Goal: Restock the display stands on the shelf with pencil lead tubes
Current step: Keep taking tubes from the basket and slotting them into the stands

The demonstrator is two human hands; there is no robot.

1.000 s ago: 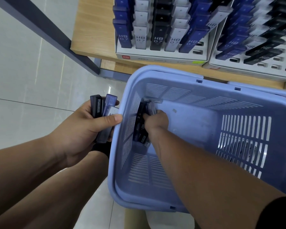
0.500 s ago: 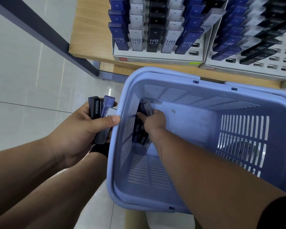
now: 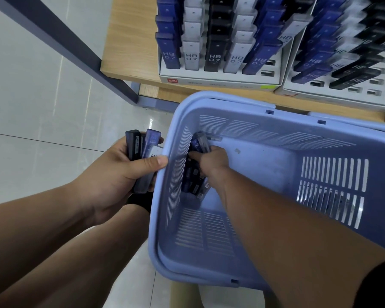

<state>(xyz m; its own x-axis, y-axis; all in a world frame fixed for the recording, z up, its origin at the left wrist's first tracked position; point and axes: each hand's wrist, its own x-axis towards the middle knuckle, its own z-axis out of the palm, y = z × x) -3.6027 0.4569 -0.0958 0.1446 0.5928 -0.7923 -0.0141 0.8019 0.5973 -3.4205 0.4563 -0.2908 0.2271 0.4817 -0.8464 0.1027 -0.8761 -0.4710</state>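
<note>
A grained wooden shelf [image 3: 129,41] carries white cardboard display stands [image 3: 209,80]; nearer, a slotted blue plastic basket [image 3: 231,100]; the left hand [image 3: 111,176] clamps flat rectangular lead tubes [image 3: 135,145]; the right hand [image 3: 211,160] curls round heaped tubes [image 3: 193,181] inside the basket.

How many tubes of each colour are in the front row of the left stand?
Blue tubes: 2
White tubes: 2
Black tube: 1
Total: 5
</note>
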